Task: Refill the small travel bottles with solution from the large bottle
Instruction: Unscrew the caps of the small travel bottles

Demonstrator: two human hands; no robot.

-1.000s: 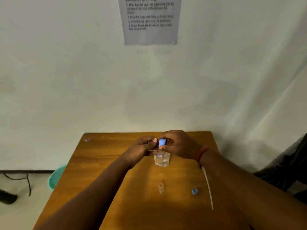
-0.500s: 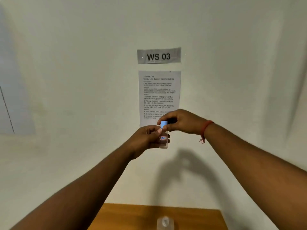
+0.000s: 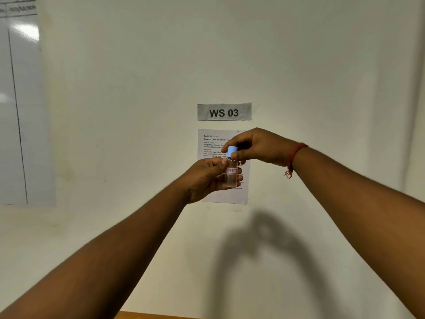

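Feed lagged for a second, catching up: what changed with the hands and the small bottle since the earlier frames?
Both hands lifted the small bottle from just above the table to up in front of the wall sheet; the view tilted up too, leaving only the table edge visible. Unchanged: left hand around the body, right hand pinching the blue cap.

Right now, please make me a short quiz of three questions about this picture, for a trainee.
1. True or false: the left hand holds the small clear bottle by its body.
2. What do the fingers of the right hand grip? A) the blue cap B) the red wrist thread C) the instruction sheet
3. Fill in: the sign above the sheet reads "WS ___".

Key: 1 true; 2 A; 3 03.
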